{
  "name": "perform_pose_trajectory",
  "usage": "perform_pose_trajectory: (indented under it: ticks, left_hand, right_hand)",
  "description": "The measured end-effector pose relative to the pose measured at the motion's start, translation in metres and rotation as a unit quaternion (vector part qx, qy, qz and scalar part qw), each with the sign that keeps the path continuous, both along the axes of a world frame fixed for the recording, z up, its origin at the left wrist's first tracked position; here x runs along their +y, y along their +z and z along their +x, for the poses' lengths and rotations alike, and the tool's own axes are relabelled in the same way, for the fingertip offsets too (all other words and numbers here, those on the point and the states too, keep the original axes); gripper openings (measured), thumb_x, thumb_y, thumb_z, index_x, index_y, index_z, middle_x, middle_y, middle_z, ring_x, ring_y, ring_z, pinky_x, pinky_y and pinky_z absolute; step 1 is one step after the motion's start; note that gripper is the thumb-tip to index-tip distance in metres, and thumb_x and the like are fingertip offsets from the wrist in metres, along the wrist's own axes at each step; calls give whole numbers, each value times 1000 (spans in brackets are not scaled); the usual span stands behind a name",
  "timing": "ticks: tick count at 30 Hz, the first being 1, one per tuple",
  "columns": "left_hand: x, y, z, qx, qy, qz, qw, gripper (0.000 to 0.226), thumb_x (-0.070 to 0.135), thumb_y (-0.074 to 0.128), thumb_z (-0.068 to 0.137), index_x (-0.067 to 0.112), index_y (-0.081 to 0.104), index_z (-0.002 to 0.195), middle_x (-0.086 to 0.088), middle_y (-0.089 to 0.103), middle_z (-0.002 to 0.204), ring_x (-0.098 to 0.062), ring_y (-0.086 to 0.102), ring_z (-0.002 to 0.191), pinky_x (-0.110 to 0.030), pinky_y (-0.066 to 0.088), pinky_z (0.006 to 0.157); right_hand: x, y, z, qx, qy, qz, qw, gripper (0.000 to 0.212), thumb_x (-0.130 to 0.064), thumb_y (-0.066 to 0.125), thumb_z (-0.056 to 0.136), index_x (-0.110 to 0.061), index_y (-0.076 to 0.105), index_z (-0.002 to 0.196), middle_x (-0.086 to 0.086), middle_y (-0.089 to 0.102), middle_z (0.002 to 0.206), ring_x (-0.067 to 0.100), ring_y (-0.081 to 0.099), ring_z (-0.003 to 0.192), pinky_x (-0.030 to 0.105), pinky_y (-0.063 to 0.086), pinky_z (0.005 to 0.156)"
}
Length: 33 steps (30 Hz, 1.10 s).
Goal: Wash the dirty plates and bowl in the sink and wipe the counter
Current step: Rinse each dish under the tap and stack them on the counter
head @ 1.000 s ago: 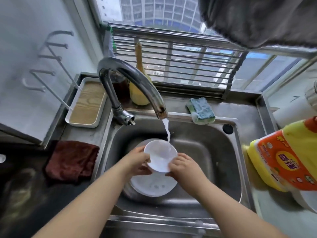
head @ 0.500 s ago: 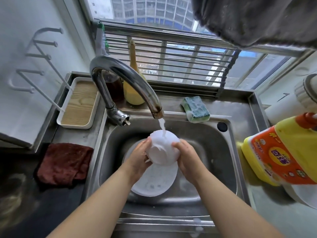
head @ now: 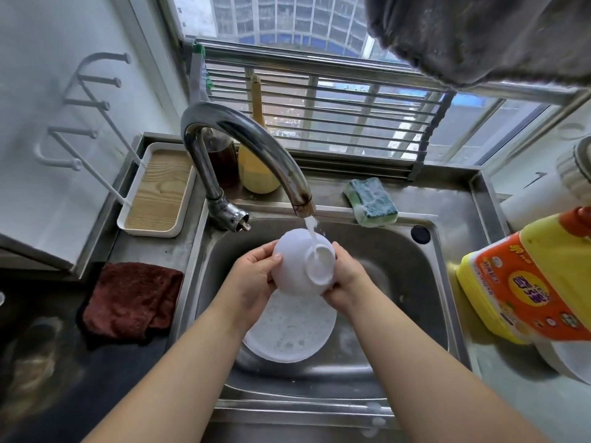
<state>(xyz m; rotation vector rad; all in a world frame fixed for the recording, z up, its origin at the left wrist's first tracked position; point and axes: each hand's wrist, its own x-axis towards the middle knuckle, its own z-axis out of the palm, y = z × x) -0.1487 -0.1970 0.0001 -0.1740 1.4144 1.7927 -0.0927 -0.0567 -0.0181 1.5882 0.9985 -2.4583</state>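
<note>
I held the white bowl (head: 295, 266) upside down over the sink (head: 415, 282), w/ tap (head: 249, 139) water hitting its foot ring. My left hand (head: 252, 279) & right hand (head: 347, 279) gripped opposite sides, fingers curled round it. Soapy plate (head: 287, 330) lay below in the basin; sponge (head: 371, 199) sat on the back ledge.

Home kitchen — steel sink (head: 425, 282); tap (head: 243, 135); sponge (head: 372, 201).
</note>
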Motion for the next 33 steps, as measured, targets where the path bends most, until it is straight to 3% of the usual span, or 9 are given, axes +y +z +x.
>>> perform_pose_trajectory:
  ticks: [7,11,14,17,22,24,28,30,33]
  left_hand:
    - [5,8,-8,-50,45,-34,997,25,9,40,100,10,65,100,-2,68,84,-13,60,73,-20,52,57]
    - [5,9,4,-142,-27,-96,985,33,40,44,98,14,63,94,-9,59,88,-25,56,81,-42,48,80]
    - [7,3,9,-193,-75,-59,977,48,54,46,93,13,63,111,-18,61,100,-32,63,82,-49,52,82]
    - [11,4,15,-192,-92,-74,974,34,31,51,96,7,58,119,-19,63,92,-29,66,71,-43,58,73]
    - [-4,0,6,-33,-220,-179,958,61,-13,30,81,23,50,126,-15,55,111,-35,60,92,-41,57,67]
    - [-3,-1,8,-41,-213,-180,960,58,-11,34,83,23,50,127,-15,54,111,-35,60,90,-38,57,62]
    - [16,-16,31,-75,-86,-170,979,61,-13,30,81,21,48,129,-17,58,116,-34,62,94,-41,58,66]
    - [9,-21,26,-93,-135,-160,973,63,-15,29,78,18,50,127,-22,58,119,-40,62,101,-47,58,71]
    - [4,-20,21,-94,-160,-149,971,56,-15,32,79,13,51,123,-23,58,117,-40,64,98,-42,59,67]
  right_hand:
    - [0,11,-1,1,27,-20,999,41,-44,49,96,-9,67,107,11,70,102,26,65,95,42,51,93]
    - [-2,23,16,40,155,234,959,34,-38,59,92,-4,65,92,8,64,84,23,59,80,35,50,74]
    - [-11,29,35,60,309,492,811,18,-29,63,90,-15,55,81,-2,56,72,14,51,66,26,40,60]
    - [-21,14,54,91,400,690,596,8,-11,66,80,-14,58,81,1,62,69,25,57,66,32,43,63]
    - [14,-16,86,149,531,774,312,20,-25,83,61,-24,71,77,-9,70,75,16,68,79,31,52,80]
    - [15,-16,85,87,531,784,309,21,-32,86,55,-25,74,71,-11,71,74,10,70,84,40,52,91]
    - [-27,-19,71,51,532,705,467,13,-16,74,55,-22,63,56,-5,60,49,19,63,53,27,53,59]
    - [-14,-22,77,67,552,706,438,17,-35,62,69,-23,65,57,-8,63,54,14,64,58,26,51,70]
    - [0,-16,76,35,565,712,415,29,-45,83,45,-25,62,47,-10,58,47,8,60,50,19,51,76]
